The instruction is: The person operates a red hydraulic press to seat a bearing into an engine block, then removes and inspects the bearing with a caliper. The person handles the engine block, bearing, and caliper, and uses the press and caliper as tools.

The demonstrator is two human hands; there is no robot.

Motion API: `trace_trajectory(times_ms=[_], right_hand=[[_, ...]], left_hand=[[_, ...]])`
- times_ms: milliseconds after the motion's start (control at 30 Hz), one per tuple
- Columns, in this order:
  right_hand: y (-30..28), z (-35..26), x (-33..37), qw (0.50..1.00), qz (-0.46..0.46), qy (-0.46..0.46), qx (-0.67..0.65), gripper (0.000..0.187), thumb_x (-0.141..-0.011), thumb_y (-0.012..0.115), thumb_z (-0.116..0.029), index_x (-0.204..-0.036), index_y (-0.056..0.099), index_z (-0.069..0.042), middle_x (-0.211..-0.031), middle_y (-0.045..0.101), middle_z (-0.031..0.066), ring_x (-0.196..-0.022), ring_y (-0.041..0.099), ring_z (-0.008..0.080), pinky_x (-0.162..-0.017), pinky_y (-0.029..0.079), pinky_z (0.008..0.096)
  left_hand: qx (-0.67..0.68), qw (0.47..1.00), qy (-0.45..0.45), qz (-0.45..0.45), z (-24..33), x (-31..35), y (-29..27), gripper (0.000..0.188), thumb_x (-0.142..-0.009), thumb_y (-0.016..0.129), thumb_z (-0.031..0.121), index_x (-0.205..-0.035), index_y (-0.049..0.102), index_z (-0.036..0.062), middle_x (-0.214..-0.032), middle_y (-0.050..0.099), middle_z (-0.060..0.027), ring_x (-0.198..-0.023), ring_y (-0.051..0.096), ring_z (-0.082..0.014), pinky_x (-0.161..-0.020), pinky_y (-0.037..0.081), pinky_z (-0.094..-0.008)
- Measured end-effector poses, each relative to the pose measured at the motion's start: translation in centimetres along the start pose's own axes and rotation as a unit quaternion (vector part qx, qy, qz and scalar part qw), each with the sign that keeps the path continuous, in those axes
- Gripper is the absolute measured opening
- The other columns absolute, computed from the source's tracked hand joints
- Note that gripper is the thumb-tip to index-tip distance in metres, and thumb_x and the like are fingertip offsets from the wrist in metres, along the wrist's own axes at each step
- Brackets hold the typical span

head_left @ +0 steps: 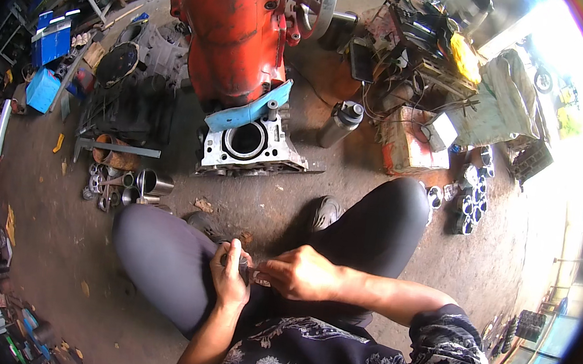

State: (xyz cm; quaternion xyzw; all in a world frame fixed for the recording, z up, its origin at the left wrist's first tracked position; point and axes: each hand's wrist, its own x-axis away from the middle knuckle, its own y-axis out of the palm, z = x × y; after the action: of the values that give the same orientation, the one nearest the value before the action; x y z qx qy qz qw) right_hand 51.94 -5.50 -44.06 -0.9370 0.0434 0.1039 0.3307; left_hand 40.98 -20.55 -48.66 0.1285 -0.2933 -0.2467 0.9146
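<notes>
I crouch on a workshop floor, knees apart. My left hand (228,276) is closed round a small dark metal part held between my knees. My right hand (299,272) meets it from the right and pinches a small pale piece (259,275) against that part. What the part is stays hidden by my fingers. In front of me on the floor lies a grey engine block (249,146) with a round cylinder bore, under a large red engine casing (239,33).
Metal cylinder sleeves and rings (123,183) lie at my left knee with a caliper (116,149). A grey bottle (341,122) stands right of the block. A rusty box (407,147), cluttered tools (425,33) and round parts (469,195) sit to the right.
</notes>
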Motion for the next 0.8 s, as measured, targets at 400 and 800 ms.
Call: trace_trajectory(times_ms=[400, 800], right_hand=[[-1.6, -1.3, -0.5, 0.988, -0.032, 0.147, -0.015, 0.018, -0.089, 0.074, -0.015, -0.102, 0.074, -0.002, -0.085, 0.074, 0.0157, -0.074, 0.073, 0.0327, -0.065, 0.059, 0.0409], [-0.7, -0.9, 0.1, 0.982, -0.022, 0.182, -0.049, 0.017, -0.089, 0.074, -0.013, -0.103, 0.073, -0.002, -0.083, 0.073, 0.0161, -0.073, 0.072, 0.0331, -0.064, 0.058, 0.0411]], left_hand=[[-0.080, 0.995, -0.019, -0.054, 0.3, 0.7, 0.0, 0.038, -0.106, 0.057, 0.033, -0.078, 0.055, 0.0075, -0.063, 0.053, -0.0021, -0.045, 0.050, -0.0098, -0.037, 0.037, -0.0236], [-0.105, 0.993, -0.041, -0.037, -0.3, 0.9, -0.3, 0.040, -0.105, 0.059, 0.036, -0.076, 0.056, 0.0080, -0.064, 0.054, -0.0010, -0.046, 0.049, -0.0085, -0.039, 0.037, -0.0236]])
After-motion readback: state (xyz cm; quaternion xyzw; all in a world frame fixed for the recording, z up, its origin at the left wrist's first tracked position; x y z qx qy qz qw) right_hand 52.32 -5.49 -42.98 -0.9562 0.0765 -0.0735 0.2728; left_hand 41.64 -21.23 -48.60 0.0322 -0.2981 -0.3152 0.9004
